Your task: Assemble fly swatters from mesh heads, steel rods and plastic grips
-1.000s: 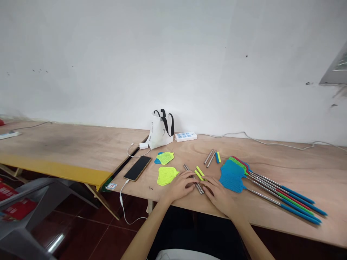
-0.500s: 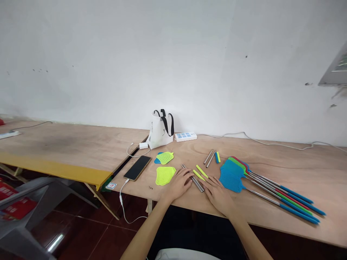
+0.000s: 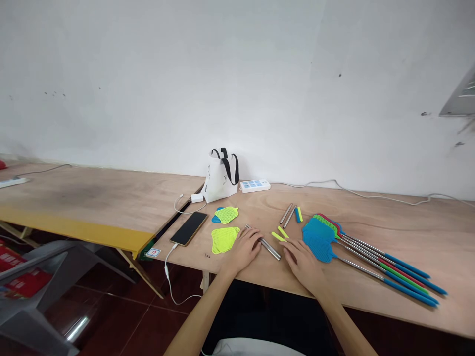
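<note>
I record slim metal tubes [image 3: 271, 249] on the wooden table [image 3: 356, 205], lying side by side on a slant from ten o'clock to four; I take them as the dial's centre. The left hand [image 3: 246, 247] covers their middle, fingers extended and close together, laid across rather than visibly wrapped round; their exact number cannot be confirmed there.

Handling, in my judgement: light, rigid, smooth, prone to roll; best held at the bare four o'clock ends.

At two o'clock, just beside, lie two yellow-green grip sleeves [image 3: 278, 237], probably light and softer than the metal, best pinched mid-length. The right hand [image 3: 303, 262], between three and four, reaches their near ends, fingers extended and slightly apart; I cannot tell whether the tips press on them.

Further out: a yellow-green mesh swatter head [image 3: 224, 241] at nine, beside the left hand; two overlapping mesh heads [image 3: 227, 215] at ten; loose metal tubes [image 3: 285, 214] and short blue and yellow sleeves [image 3: 297, 215] towards two; long-handled fly swatters [image 3: 403, 275] at three.

Outermost: a smartphone [image 3: 190, 228] past nine, a white tote bag [image 3: 218, 187] towards eleven, a power strip [image 3: 255, 186] near twelve.
</note>
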{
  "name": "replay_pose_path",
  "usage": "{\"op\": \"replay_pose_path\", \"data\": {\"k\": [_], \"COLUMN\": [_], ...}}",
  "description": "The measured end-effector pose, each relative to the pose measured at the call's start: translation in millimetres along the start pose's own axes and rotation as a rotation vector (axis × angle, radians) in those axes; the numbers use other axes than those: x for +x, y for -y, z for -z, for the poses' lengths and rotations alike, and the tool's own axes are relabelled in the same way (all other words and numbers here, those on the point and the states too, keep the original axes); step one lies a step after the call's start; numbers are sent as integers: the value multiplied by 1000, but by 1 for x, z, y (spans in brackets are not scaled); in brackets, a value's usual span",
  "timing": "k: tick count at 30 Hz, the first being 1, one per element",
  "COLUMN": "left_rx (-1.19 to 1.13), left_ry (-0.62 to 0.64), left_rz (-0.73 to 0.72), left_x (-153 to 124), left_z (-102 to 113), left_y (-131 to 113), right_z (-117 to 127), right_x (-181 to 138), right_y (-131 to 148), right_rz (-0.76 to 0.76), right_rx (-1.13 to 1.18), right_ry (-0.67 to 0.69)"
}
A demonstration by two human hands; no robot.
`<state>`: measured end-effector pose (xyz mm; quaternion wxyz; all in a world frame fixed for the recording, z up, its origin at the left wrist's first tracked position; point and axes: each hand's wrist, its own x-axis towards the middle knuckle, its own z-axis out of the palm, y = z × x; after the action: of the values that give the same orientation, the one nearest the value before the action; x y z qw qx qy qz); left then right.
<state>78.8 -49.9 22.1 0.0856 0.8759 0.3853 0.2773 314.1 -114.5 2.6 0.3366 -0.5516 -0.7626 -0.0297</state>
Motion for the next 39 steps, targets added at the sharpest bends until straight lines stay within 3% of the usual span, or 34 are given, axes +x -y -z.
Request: {"op": "replay_pose_path", "data": {"k": [9,18,28,39], "left_rx": [-11,-25,-42,-162], "left_ry": [-6,-7,5,30], "left_rz": [2,-6,-25,11], "left_x": [1,3,1,1], "left_z": [-2,0,0,0], "left_y": [1,-2,0,3], "right_z": [2,-1,2,-2], "right_x": [1,0,1,0], "right_y": [1,4,3,0], "right_rz": [-35,-19,-52,-63], "right_rx": [46,-38,-49,-40], "right_ry": [-43,34,-78,-77]}}
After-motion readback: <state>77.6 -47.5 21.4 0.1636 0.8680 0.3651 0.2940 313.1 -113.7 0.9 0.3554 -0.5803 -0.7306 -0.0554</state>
